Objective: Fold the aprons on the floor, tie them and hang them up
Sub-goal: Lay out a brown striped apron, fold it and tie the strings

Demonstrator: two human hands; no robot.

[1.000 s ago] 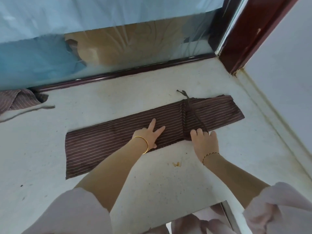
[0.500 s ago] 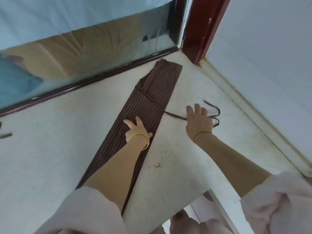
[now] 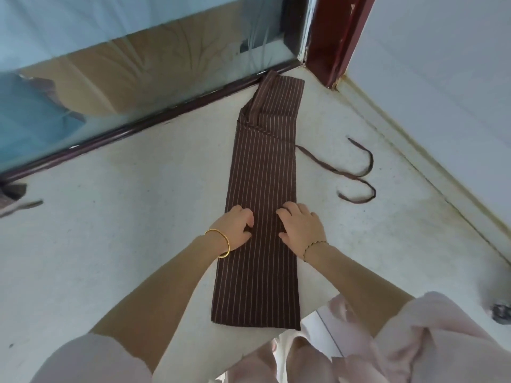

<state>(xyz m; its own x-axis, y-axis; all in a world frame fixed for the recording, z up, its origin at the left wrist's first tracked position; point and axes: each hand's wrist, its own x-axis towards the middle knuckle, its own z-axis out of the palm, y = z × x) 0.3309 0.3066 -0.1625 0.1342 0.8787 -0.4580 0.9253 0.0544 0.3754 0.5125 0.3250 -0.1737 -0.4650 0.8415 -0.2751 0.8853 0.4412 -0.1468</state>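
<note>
A brown striped apron lies on the pale floor, folded into a long narrow strip that runs away from me towards the door sill. Its thin brown ties trail out to the right in two loops. My left hand sits over the strip's left edge at mid-length, and my right hand sits over the right edge beside it. Both hands have bent fingers and thumbs closing on the cloth. The strip's near end lies flat by my knees.
A second striped apron shows at the far left edge, with a tie beside it. A glass door with a dark sill runs behind, and a red-brown frame post stands at the corner. A white wall closes the right side, with a small dark object near it.
The strip now lies lengthwise away from me instead of across. My right hand has left the ties and come back onto the apron. Both hands now sit side by side at its middle.
</note>
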